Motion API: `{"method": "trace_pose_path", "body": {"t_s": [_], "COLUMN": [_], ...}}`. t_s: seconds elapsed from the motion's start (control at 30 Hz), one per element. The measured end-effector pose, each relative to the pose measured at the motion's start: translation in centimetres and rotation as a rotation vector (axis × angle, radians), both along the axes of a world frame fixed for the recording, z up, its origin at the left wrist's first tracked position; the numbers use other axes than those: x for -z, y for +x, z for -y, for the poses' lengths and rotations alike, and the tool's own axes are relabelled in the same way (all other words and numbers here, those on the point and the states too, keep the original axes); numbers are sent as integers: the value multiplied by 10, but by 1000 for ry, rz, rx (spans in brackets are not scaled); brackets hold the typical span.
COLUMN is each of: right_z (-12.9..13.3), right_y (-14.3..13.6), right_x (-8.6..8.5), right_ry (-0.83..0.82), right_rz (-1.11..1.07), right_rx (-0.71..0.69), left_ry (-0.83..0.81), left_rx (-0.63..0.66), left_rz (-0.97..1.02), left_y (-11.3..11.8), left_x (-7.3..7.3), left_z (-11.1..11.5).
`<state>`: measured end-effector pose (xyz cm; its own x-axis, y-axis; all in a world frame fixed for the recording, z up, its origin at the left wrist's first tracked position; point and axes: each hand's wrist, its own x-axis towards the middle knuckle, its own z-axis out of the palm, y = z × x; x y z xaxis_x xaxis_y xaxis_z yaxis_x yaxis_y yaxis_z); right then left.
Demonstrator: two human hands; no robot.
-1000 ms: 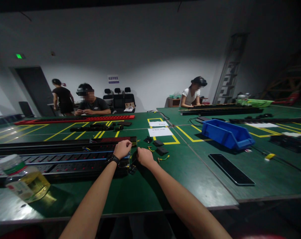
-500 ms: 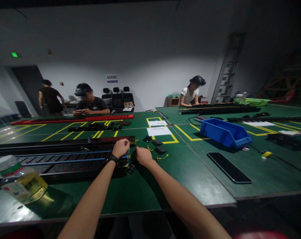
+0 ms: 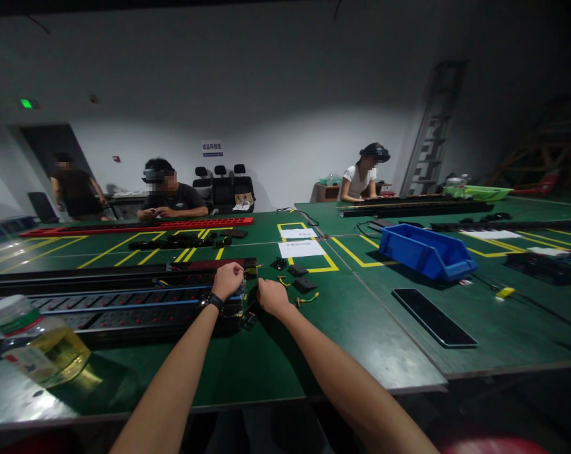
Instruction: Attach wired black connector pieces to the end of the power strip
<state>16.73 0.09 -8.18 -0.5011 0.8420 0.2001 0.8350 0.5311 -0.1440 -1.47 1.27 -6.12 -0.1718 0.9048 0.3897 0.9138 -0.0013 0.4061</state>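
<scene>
At the right ends of long black power strips [image 3: 134, 314] my left hand [image 3: 228, 281] is closed, its fingers bent together over the end with the exposed wires. What its fingertips pinch is too small to make out. Just to the right, my right hand [image 3: 273, 297] is curled shut close to the same end; its fingertips are partly hidden, and so is anything in them. A small black part on wires [image 3: 248, 321] hangs at the strip end below both hands. Black end caps [image 3: 305, 285] and a short yellow-green wire [image 3: 309, 299] lie to the right of my right hand.
A drink bottle [image 3: 42, 343] stands at the left front. On the right are a phone [image 3: 433, 317] and a blue bin [image 3: 426, 252]. White paper sheets [image 3: 302, 249] lie mid-table. Two people sit across the table, by a red rail [image 3: 138, 227] and black rails [image 3: 415, 208].
Both my hands stay at the strip end with almost no visible movement. In the background, the standing person at the left has moved further left.
</scene>
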Motion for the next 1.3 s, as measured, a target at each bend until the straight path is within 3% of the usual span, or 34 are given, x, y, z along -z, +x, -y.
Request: {"method": "trace_pose_path", "body": {"t_s": [0.37, 0.9, 1.3], "right_z": [-1, -3, -1], "right_y": [0, -2, -1], "right_x": [1, 4, 1], "right_ry": [-13, -6, -1], "right_rz": [-18, -9, -17], "right_rx": [-5, 5, 5], "left_ry": [-7, -51, -114], "left_rx": [-63, 66, 23], "left_rz": [15, -51, -126], "left_y": [-1, 4, 10], "left_x": [0, -3, -9], "left_z": [-2, 9, 11]}}
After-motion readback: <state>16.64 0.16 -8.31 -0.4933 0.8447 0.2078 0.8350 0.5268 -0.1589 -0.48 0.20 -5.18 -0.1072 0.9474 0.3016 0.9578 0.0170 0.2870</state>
